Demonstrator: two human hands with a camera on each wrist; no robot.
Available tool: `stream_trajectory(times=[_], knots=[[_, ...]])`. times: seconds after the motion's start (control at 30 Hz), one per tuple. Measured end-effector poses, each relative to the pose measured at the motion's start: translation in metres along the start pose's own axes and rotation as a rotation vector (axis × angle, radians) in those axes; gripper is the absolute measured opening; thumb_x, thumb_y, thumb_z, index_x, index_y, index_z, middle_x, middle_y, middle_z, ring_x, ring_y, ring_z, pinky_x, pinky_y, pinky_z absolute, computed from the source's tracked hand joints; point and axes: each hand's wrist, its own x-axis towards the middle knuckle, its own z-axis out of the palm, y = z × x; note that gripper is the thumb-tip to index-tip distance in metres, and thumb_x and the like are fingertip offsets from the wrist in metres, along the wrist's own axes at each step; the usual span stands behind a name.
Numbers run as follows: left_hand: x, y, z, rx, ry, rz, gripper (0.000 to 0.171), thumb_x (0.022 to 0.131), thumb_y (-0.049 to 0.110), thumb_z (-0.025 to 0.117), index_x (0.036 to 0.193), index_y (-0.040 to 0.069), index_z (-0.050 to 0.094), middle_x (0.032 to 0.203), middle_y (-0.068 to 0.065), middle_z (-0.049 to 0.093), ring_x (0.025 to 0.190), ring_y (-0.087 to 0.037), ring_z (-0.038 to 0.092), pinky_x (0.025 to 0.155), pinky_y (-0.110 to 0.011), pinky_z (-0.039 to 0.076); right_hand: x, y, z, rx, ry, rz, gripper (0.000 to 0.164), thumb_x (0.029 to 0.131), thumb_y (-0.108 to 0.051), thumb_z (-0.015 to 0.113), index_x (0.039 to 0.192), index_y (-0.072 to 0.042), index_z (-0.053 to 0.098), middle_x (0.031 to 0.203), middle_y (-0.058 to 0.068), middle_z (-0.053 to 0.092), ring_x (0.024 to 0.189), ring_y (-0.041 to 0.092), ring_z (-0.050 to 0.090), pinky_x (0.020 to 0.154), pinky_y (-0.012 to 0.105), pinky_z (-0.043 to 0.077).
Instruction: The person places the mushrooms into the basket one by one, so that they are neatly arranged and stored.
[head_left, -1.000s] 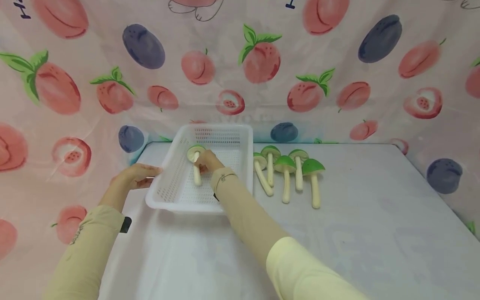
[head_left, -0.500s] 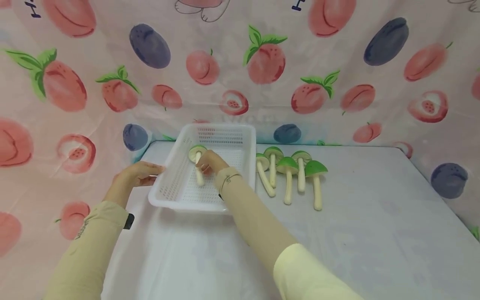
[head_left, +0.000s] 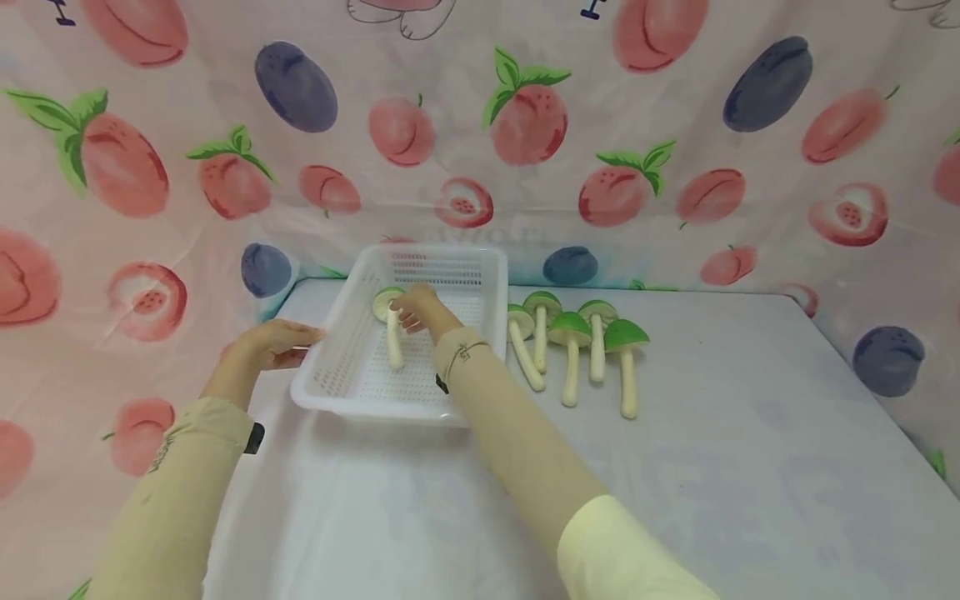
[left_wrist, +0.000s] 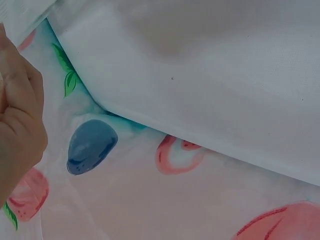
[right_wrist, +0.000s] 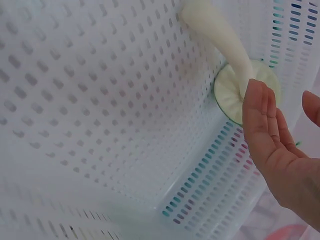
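In the head view a white plastic basket [head_left: 405, 410] with slotted walls stands on the table. One toy mushroom [head_left: 394, 342], with a green cap and a pale curved stem, lies inside it, cap toward the back. My right hand [head_left: 422, 310] hovers over the basket beside the cap. In the right wrist view its fingers [right_wrist: 260, 117] are fairly straight, the thumb is apart, and the fingertips overlap the mushroom's stem [right_wrist: 220, 37]; whether they touch is unclear. My left hand [head_left: 273, 342] holds the basket's left rim; its fingertips are partly hidden in the left wrist view.
Several more green-capped mushrooms [head_left: 572, 358] lie side by side on the table, just right of the basket. The white tabletop [head_left: 750, 433] extends to the right. A fruit-printed cloth [head_left: 465, 108] hangs behind the table and on the left.
My right hand has let go of the mushroom's stem and lifted slightly, its fingers straightening. The mushroom stays in the basket. The left hand keeps its place at the rim.
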Motion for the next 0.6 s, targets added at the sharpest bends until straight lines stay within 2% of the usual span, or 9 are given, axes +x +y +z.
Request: stream_trajectory(times=[0.07,0.17,0.2,0.23,0.37,0.47,0.5,0.53,0.6], knots=[[0.002,0.0,0.002,-0.011,-0.004,0.001,0.063,0.096,0.024,0.054,0.142,-0.009,0.028,0.076,0.013,0.058,0.071,0.0,0.056,0.067,-0.013,0.051,-0.019,-0.005,-0.008,0.009,0.011,-0.008,0.033,0.085,-0.017,0.068,0.114,-0.004,0.06,0.095,0.016,0.069,0.078,0.026,0.067,0.064,0.035,0.057],[0.004,0.0,0.004,-0.018,-0.003,0.0,0.063,0.096,0.024,0.055,0.143,-0.008,0.028,0.076,0.013,0.058,0.07,0.0,0.056,0.067,-0.013,0.051,-0.033,-0.009,-0.014,0.038,0.045,-0.041,0.029,0.084,-0.015,0.068,0.108,-0.001,0.061,0.088,0.016,0.068,0.071,0.026,0.066,0.059,0.035,0.057],[0.004,0.0,0.004,-0.019,-0.001,0.0,0.063,0.096,0.024,0.055,0.143,-0.008,0.028,0.075,0.013,0.058,0.07,0.0,0.056,0.067,-0.013,0.051,-0.034,-0.01,-0.014,0.047,0.055,-0.045,0.027,0.084,-0.015,0.067,0.108,-0.002,0.061,0.087,0.015,0.069,0.071,0.025,0.066,0.059,0.034,0.057],[0.005,0.0,0.003,-0.02,0.002,-0.001,0.063,0.096,0.024,0.055,0.142,-0.009,0.028,0.075,0.014,0.057,0.07,0.0,0.055,0.067,-0.013,0.051,-0.044,-0.016,-0.014,0.025,0.074,-0.035,0.026,0.085,-0.014,0.066,0.108,-0.002,0.061,0.09,0.015,0.069,0.074,0.025,0.067,0.062,0.034,0.058],[0.004,0.0,0.002,-0.015,0.011,-0.009,0.063,0.095,0.024,0.055,0.142,-0.009,0.029,0.076,0.014,0.057,0.072,-0.001,0.055,0.069,-0.014,0.051,-0.032,-0.02,-0.013,0.039,0.092,-0.092,0.019,0.084,-0.012,0.063,0.1,-0.001,0.063,0.084,0.016,0.068,0.069,0.026,0.066,0.058,0.034,0.057],[0.003,0.001,0.001,-0.015,0.01,-0.013,0.063,0.095,0.025,0.056,0.142,-0.008,0.029,0.077,0.014,0.057,0.073,-0.001,0.056,0.07,-0.015,0.052,-0.026,-0.02,-0.018,0.109,0.053,-0.148,0.017,0.083,-0.012,0.065,0.095,-0.001,0.062,0.081,0.014,0.068,0.066,0.024,0.066,0.057,0.034,0.057],[0.003,0.001,0.001,-0.014,0.009,-0.014,0.063,0.095,0.025,0.056,0.142,-0.008,0.029,0.077,0.015,0.057,0.074,-0.001,0.056,0.071,-0.015,0.052,-0.036,-0.023,-0.021,0.127,0.039,-0.158,0.019,0.083,-0.012,0.067,0.098,-0.002,0.062,0.084,0.014,0.068,0.069,0.024,0.067,0.06,0.034,0.057],[0.002,0.001,0.0,-0.015,0.01,-0.014,0.064,0.095,0.025,0.056,0.142,-0.008,0.029,0.077,0.015,0.057,0.074,-0.001,0.056,0.071,-0.014,0.052,-0.047,-0.026,-0.024,0.143,0.03,-0.188,0.017,0.082,-0.011,0.064,0.095,0.0,0.061,0.08,0.015,0.067,0.066,0.025,0.065,0.057,0.034,0.056],[0.002,0.0,0.0,-0.021,0.009,-0.015,0.064,0.095,0.026,0.056,0.143,-0.007,0.028,0.077,0.015,0.056,0.073,-0.001,0.056,0.07,-0.014,0.051,-0.088,-0.036,-0.03,0.157,0.007,-0.199,0.02,0.083,-0.009,0.065,0.099,0.001,0.059,0.086,0.018,0.067,0.071,0.027,0.066,0.063,0.035,0.057]])
